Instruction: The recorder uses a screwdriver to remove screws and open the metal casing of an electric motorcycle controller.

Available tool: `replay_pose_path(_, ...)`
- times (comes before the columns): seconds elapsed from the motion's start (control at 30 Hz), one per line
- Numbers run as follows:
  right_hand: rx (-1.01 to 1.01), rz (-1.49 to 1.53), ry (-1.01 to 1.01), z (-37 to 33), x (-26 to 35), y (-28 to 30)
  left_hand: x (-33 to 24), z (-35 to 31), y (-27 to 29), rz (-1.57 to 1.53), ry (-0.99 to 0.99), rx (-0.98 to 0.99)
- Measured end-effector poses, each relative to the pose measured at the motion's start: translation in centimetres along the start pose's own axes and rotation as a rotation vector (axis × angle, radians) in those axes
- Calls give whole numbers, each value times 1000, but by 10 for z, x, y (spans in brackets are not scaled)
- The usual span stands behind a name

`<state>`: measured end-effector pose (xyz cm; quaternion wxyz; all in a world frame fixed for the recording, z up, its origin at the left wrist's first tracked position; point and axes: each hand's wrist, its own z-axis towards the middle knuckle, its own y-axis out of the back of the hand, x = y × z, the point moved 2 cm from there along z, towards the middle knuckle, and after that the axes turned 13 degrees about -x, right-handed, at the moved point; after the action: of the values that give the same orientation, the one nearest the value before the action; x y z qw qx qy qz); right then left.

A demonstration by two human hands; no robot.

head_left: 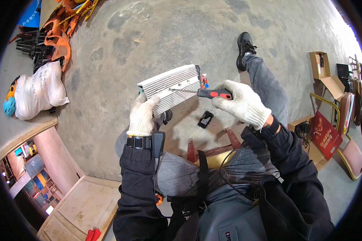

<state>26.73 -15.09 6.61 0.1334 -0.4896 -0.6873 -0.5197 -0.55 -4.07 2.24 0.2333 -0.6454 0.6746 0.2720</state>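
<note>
The silver, ribbed metal housing (165,83) is above the grey concrete floor (96,132), clamped in your white-gloved left hand (142,115); your white-gloved right hand (242,103) wraps a red-and-black-handled screwdriver (215,94); ideally, brace firmly, shaft square to the ribs.

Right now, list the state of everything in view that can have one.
Ribbed metal casing, held tilted
Screwdriver, held, tip at the casing's ribbed face
Left hand, gloved, holding the casing
Right hand, gloved, closed around the screwdriver
Small black part, unheld
Upper cardboard box, open
White bag, bulging
</note>
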Motion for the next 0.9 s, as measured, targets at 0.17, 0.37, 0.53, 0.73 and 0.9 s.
replay_pose_path(0.17,-16,-22,-3,-2,5,-2,8,6,5,-2,-21,4)
replay_pose_path(0.37,-15,-59,2,-3,10,-5,8,7,5,17,-35,13)
replay_pose_path(0.53,-127,-82,153,-7,6,-16,2,2,0,94,-38,-54)
replay_pose_path(0.73,-154,-28,313,-12,3,-23,15,14,7,128,-60,-87)
replay_pose_path(0.9,-208,66,92,-9,17,-23,18,18,10,197,-98,-70)
